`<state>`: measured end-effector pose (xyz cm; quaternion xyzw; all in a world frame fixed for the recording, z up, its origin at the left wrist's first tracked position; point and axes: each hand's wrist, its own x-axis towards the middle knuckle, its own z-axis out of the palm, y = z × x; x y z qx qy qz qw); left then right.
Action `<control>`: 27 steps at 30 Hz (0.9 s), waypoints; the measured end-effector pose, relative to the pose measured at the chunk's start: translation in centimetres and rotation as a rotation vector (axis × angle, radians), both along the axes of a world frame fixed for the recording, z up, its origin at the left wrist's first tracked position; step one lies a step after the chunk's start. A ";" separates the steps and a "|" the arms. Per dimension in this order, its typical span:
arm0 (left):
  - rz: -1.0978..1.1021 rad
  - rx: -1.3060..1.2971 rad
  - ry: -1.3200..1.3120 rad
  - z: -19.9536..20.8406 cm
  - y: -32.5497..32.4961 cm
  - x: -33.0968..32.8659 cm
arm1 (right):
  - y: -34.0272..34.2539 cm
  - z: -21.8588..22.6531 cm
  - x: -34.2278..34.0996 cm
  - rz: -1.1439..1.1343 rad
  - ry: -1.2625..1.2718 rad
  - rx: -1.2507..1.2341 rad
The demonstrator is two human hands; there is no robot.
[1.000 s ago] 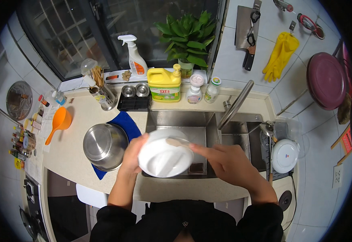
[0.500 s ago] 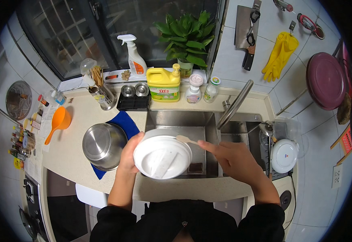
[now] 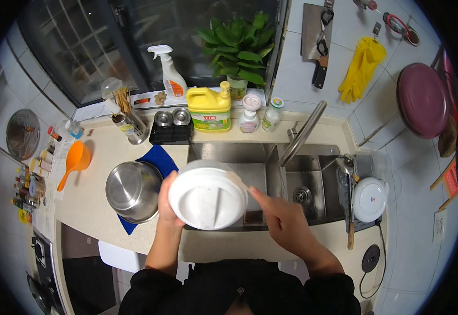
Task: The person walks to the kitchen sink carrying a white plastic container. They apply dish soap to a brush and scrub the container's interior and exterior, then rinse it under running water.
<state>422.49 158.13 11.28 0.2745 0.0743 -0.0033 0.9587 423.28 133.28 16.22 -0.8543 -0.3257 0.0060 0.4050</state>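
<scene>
My left hand [image 3: 168,202] grips the left edge of a round white lid-like piece [image 3: 192,202], which has a raised bar across its middle. It is held tilted above the front edge of the sink. In my right hand [image 3: 287,223] is a small flat wooden stick [image 3: 238,182], pinched with the index finger stretched along it. The stick's tip lies against the right rim of the white piece, slightly blurred. Below and behind is the steel sink [image 3: 226,152], partly hidden by the white piece.
An upturned steel pot [image 3: 133,193] rests on a blue cloth [image 3: 158,156] at the left, near an orange ladle [image 3: 76,160]. Behind the sink stand a yellow detergent jug [image 3: 208,113] and small bottles. The faucet [image 3: 303,134] leans over the sink; a white plate [image 3: 371,198] stands at right.
The white piece has turned and shifted slightly left. My right hand has moved left and down, taking the stick round to the right rim.
</scene>
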 end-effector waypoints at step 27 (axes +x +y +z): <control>0.352 -0.197 -0.047 -0.8 -2.1 1.0 | 2.3 -4.9 -3.0 -0.034 0.114 0.114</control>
